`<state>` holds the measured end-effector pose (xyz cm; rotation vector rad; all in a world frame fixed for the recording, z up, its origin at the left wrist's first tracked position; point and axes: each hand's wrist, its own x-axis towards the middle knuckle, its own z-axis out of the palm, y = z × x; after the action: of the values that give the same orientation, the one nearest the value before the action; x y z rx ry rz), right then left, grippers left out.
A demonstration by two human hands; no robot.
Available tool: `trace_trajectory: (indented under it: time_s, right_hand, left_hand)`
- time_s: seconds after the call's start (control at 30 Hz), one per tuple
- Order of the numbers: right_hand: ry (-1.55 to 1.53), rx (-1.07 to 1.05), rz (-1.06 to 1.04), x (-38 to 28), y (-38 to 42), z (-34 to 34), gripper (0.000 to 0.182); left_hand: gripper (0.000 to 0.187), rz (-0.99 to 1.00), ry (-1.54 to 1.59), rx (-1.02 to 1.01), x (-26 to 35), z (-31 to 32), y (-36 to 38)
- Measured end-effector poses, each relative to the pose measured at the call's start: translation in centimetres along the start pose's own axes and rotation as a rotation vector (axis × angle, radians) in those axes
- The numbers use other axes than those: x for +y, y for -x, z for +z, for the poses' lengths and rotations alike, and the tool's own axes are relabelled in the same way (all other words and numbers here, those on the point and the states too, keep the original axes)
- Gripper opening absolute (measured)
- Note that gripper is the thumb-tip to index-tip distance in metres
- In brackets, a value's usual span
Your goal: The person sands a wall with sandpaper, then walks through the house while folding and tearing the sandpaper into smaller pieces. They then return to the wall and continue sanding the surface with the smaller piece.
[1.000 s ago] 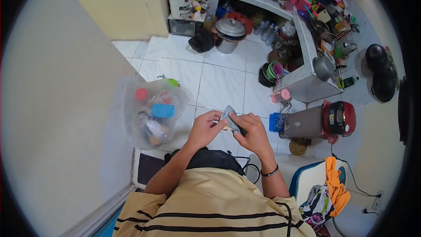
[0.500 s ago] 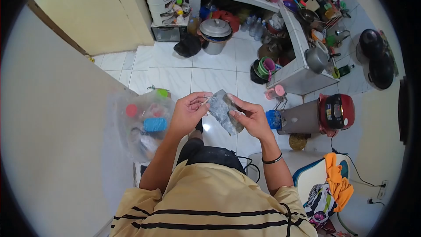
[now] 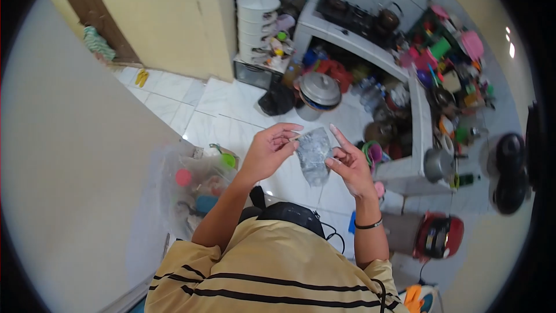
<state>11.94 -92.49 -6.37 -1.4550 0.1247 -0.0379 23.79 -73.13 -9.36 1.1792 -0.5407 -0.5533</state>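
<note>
A small, crinkled, greyish see-through plastic bag (image 3: 314,156) is held up in front of my body, above the white tiled floor. My left hand (image 3: 270,152) pinches a thin pale stick (image 3: 296,138) at the bag's upper left corner. On the bag's right edge, my right hand (image 3: 349,164) grips with the thumb in front, its index finger stretched upward. What the bag contains, if anything, is too unclear to tell.
A large clear bag of mixed items (image 3: 194,188) stands at the left beside the wall. Ahead are a lidded metal pot (image 3: 320,90), a black bag (image 3: 276,99) and a white drawer tower (image 3: 256,26). A red rice cooker (image 3: 443,236) is at the right.
The view has swung left and up, showing a brown door and yellow slippers. The right index finger has lifted off the bag and now points up. The bag stands more upright.
</note>
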Motion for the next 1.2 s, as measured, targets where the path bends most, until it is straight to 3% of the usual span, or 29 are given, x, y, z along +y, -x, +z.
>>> trace_trajectory:
  time_s: [0.27, 0.33, 0.37, 0.4, 0.47, 0.53, 0.6, 0.8, 0.93, 1.2]
  right_hand:
    - [0.036, -0.144, 0.0, 1.3, -10.2, -1.8, 0.065]
    - [0.003, -0.146, 0.069, 2.2, -12.4, -2.0, 0.051]
    - [-0.03, -0.143, 0.113, 2.3, -13.5, -2.3, 0.029]
    - [-0.036, -0.168, 0.108, 2.3, -14.6, -3.1, 0.029]
    - [0.015, -0.217, 0.121, 2.2, -16.8, -4.6, 0.008]
    - [0.033, -0.262, 0.129, 1.7, -18.8, -6.3, 0.009]
    - [0.106, -0.279, 0.162, 0.9, -21.0, -8.1, 0.006]
    - [-0.031, -0.331, 0.137, 1.9, -27.3, -11.1, 0.009]
    - [-0.057, -0.426, 0.097, 2.6, -29.2, -11.0, 0.013]
    - [-0.089, -0.637, 0.204, 2.9, -31.1, -11.6, 0.015]
  left_hand:
    - [0.033, 0.03, -0.136, 0.229, -0.2, -2.8, -5.0]
    - [0.032, 0.035, -0.221, 0.279, -0.3, -2.7, -6.0]
    - [0.033, 0.09, -0.244, 0.331, -1.1, -2.7, -6.7]
    - [0.033, 0.096, -0.259, 0.352, -1.4, -2.6, -7.3]
    - [0.032, 0.007, -0.342, 0.423, -1.9, -2.6, -8.7]
    - [0.039, 0.001, -0.365, 0.431, -2.4, -2.0, -10.5]
    - [0.055, 0.07, -0.131, 0.535, -2.7, -0.2, -13.0]
    - [0.075, -0.025, -0.199, 0.68, -4.2, 2.4, -17.0]
    - [0.079, 0.064, -0.132, 0.88, -4.5, 3.4, -17.6]
    - [0.076, 0.039, -0.213, 0.992, -4.9, 4.2, -17.4]
